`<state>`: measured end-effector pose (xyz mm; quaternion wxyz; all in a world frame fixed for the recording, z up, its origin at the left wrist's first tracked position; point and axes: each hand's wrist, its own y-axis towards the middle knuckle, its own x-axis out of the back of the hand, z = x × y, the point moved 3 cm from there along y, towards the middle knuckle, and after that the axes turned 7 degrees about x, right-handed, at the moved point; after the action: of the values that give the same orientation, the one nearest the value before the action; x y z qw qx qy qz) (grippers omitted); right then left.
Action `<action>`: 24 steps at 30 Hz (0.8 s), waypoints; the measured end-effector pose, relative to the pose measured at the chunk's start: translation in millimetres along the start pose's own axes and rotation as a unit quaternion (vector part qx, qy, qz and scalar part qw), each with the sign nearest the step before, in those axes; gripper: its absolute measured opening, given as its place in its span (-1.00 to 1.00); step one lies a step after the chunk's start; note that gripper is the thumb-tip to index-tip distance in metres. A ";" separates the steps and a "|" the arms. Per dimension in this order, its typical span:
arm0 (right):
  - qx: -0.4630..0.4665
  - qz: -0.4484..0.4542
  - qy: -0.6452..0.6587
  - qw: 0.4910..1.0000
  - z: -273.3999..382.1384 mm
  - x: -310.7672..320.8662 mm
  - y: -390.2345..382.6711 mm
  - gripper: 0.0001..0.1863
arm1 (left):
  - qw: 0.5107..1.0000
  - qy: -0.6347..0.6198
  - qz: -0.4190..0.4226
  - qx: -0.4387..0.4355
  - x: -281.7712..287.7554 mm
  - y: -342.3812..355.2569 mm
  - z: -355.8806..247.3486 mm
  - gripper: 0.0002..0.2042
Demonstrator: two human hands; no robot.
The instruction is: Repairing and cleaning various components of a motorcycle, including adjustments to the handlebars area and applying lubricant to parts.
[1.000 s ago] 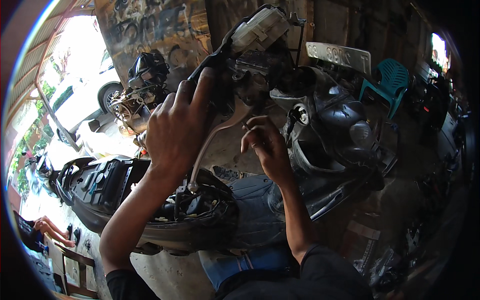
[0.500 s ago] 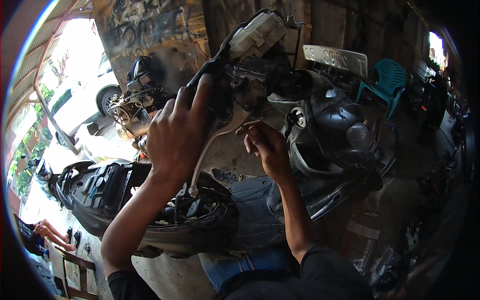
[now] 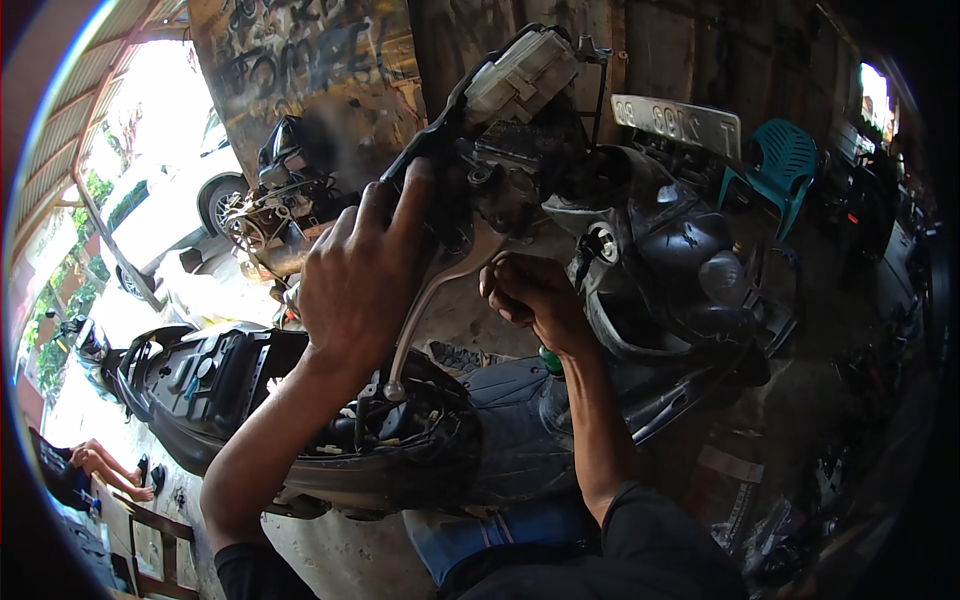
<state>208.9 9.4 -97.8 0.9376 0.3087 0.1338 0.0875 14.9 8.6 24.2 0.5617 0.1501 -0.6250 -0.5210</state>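
Observation:
A scooter's bared handlebar rises in front of me, topped by a pale instrument housing. My left hand is wrapped over its left end, where the grip is mostly hidden by the hand. From the handlebar a silver brake lever curves down to a ball tip, beside that hand. Just right of the lever's upper part, my right hand is closed with curled fingers; what it holds, if anything, is hidden. Something small and green shows by the right wrist; whether the hand holds it I cannot tell.
Below lies the scooter body, seat off, its open bay full of wiring. The front fairing and a licence plate are to the right. A teal plastic chair stands behind. A person's legs show at far left.
My right hand has curled tighter and turned, dropping slightly. The green thing has come into sight by its wrist. My left hand keeps its place on the handlebar; the whole view has shifted slightly.

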 end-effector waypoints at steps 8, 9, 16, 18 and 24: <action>0.075 -0.087 -0.118 0.986 2.6 -11.0 -2.9 -0.78 | 1.000 -0.004 -0.002 0.000 -1.3 -0.5 1.4 -0.39; 0.064 -0.069 -0.106 0.990 1.8 -9.6 -1.2 -0.78 | 1.000 -0.006 -0.002 0.002 -1.5 0.0 1.6 -0.39; 0.004 0.034 0.024 0.999 2.7 -2.3 5.5 -0.77 | 1.000 0.013 -0.003 0.014 -4.1 0.7 2.2 -0.35; 0.030 -0.001 -0.015 0.999 3.2 -6.6 3.6 -0.76 | 1.000 0.014 -0.005 0.014 -4.1 -0.4 2.7 -0.35; 0.109 -0.111 -0.109 0.982 4.7 -17.3 0.2 -0.74 | 0.998 0.055 0.016 0.036 -6.0 -2.3 4.3 -0.32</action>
<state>193.9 2.6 -90.6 0.9111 0.4001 0.0732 -0.0667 12.3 14.3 19.8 0.5974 0.1882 -0.6138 -0.4806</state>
